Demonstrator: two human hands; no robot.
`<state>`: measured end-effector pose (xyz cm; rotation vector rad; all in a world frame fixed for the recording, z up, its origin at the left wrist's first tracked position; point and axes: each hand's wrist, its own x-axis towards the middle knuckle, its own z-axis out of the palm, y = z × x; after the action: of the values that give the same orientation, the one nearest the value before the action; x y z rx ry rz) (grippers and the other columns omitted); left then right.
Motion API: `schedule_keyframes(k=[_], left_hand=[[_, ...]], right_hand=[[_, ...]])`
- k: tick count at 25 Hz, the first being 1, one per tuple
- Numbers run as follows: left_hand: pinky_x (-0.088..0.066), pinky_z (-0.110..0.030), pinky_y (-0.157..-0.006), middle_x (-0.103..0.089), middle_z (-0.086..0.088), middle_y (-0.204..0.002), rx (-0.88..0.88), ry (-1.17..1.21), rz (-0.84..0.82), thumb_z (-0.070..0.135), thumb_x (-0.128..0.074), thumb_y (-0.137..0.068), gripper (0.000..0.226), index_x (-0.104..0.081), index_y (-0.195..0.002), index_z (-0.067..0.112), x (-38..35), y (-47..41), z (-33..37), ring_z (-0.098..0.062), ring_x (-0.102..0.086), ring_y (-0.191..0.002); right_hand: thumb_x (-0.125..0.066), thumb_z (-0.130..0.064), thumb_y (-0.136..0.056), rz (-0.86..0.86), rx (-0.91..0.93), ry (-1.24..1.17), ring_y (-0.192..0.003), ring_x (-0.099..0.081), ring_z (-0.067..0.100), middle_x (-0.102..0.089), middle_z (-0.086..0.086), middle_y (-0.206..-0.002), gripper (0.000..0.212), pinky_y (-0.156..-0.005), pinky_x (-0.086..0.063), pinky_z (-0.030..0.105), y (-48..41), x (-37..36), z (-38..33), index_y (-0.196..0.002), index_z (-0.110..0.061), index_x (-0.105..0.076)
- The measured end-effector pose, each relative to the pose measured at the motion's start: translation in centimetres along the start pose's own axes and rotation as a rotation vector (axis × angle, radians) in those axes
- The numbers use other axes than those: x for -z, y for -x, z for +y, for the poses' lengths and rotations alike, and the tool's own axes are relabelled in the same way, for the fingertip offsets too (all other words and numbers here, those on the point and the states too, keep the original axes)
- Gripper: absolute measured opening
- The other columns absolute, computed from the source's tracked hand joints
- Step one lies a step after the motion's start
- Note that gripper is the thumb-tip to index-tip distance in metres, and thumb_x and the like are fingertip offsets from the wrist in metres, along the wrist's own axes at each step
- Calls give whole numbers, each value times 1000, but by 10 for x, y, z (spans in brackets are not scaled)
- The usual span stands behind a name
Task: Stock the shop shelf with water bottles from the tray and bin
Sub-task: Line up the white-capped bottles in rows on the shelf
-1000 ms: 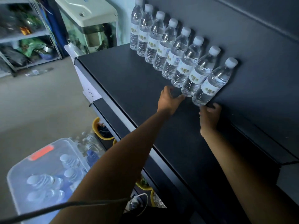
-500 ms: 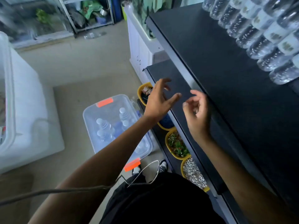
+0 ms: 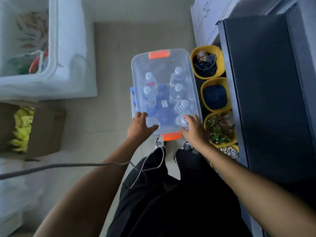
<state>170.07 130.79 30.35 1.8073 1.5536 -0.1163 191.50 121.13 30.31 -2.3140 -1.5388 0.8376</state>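
Both hands have dropped from the shelf [image 3: 266, 86] into the clear bin [image 3: 195, 93] on the floor. The left hand [image 3: 139, 126] and right hand [image 3: 194, 128], fingers spread, each reach a water bottle [image 3: 153, 123] by the near orange latch [image 3: 171, 136]. Two-at-once grabs risk a slip; actual grip is unclear through blur.

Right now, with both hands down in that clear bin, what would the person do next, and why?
Probably close each hand around a bottle. The left hand and right hand are spread open over the two nearest water bottles standing upright in the clear bin, gripping nothing yet, and the shelf is beside them.
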Motion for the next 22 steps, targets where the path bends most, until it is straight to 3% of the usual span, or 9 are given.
schedule_keyframes(k=[3,7,10,15,19,22], left_hand=[[-52,-45,-83,-51,-8,-124,-57,-182,25,40,-68,-88,51,-52,-129,14,-19,3,-5,-31,-49,-118],[-41,-36,-87,-61,-5,-109,-149,-538,26,26,-61,-89,33,-51,-119,16,-29,-9,7,-29,-55,-107],[-37,-34,-86,-63,-4,-102,-215,-640,33,16,-56,-88,29,-50,-116,17,-34,-15,10,-27,-58,-100],[-40,-38,-89,-67,-7,-101,-277,-543,14,28,-59,-92,32,-51,-120,14,-29,-22,10,-32,-63,-100],[-34,-35,-70,-64,-9,-93,-267,-354,69,25,-64,-87,32,-53,-115,13,-16,-12,17,-36,-62,-90],[-32,-32,-66,-66,-9,-96,-274,-236,87,27,-66,-84,33,-54,-113,14,10,-5,35,-37,-61,-88]], right_hand=[[-71,-5,-84,44,-49,109,-105,-57,43,-49,21,-118,47,-76,-51,48,-3,-14,-4,-129,-4,-58],[-71,-3,-83,56,-150,129,-108,-55,41,-42,20,-126,53,-86,-52,49,-19,-12,-4,-133,-4,-53],[-71,-7,-87,3,-250,131,-100,-61,43,-41,18,-129,43,-80,-55,50,-29,-6,0,-126,-8,-52],[-62,-8,-90,-95,-193,186,-87,-63,42,-47,16,-122,25,-69,-54,44,-38,1,5,-114,-9,-55],[-69,-5,-85,-71,-50,54,-85,-62,39,-48,15,-118,26,-74,-54,44,-30,11,8,-110,-7,-61],[-74,-1,-80,27,42,-70,-75,-56,27,-49,13,-110,27,-70,-53,44,-21,29,0,-105,-6,-66]])
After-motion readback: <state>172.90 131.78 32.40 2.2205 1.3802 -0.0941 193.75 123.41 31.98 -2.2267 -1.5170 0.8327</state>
